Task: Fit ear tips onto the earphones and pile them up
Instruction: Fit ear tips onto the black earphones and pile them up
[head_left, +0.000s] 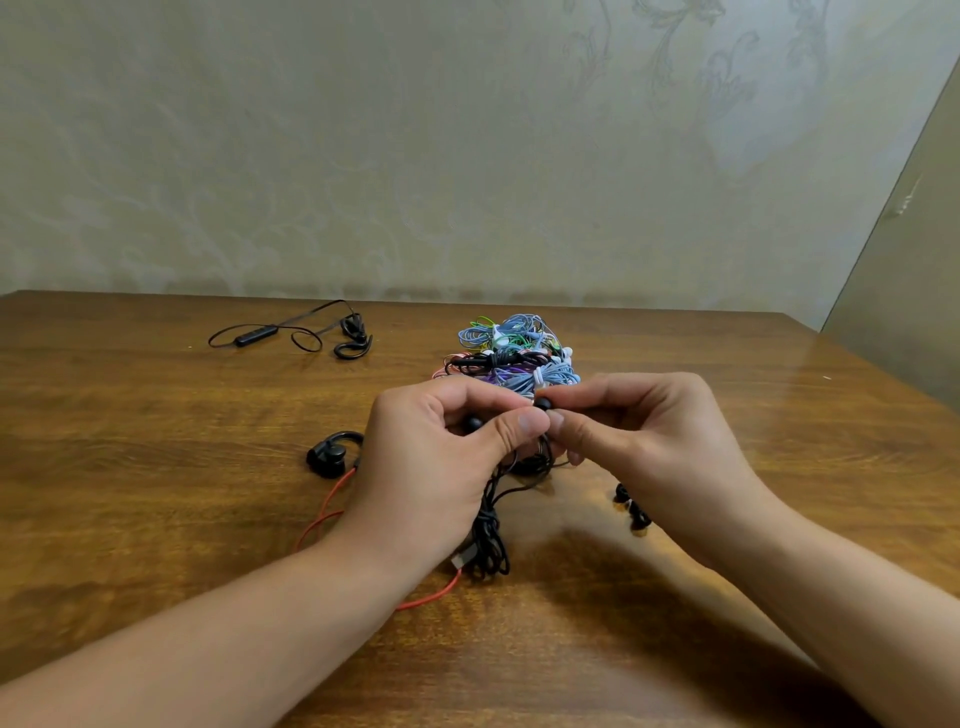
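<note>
Both hands up over the table (156, 467), meeting at centre. Left hand (441, 457) grips a black earphone set (491, 525), thumb and forefinger pinched on one bud, cord bundle hanging down toward 6 o'clock; a second bud w/ black tip (472, 423) sits in the crook of that hand. Right hand (639, 441) pinches a small black ear tip (542, 404) right at the left fingertips, pressing it on, I'd say. Pile of coloured earphones (511, 353) lies just behind the hands at 12 o'clock. Risks: tip is tiny and springy, so a skewed push could pop it out of the pinch and send it rolling off, maybe into the pile. Half-seated tip could drop off later when the set gets stacked. Dangling cord may snag the red-cord earphone (332, 457) at 9 o'clock, which touches or runs under it, can't tell. Loose black tips (631, 506) near the right wrist at 4 o'clock, easy to knock w/ the forearm. Another black set (291, 335) rests at 11 o'clock, well apart.
</note>
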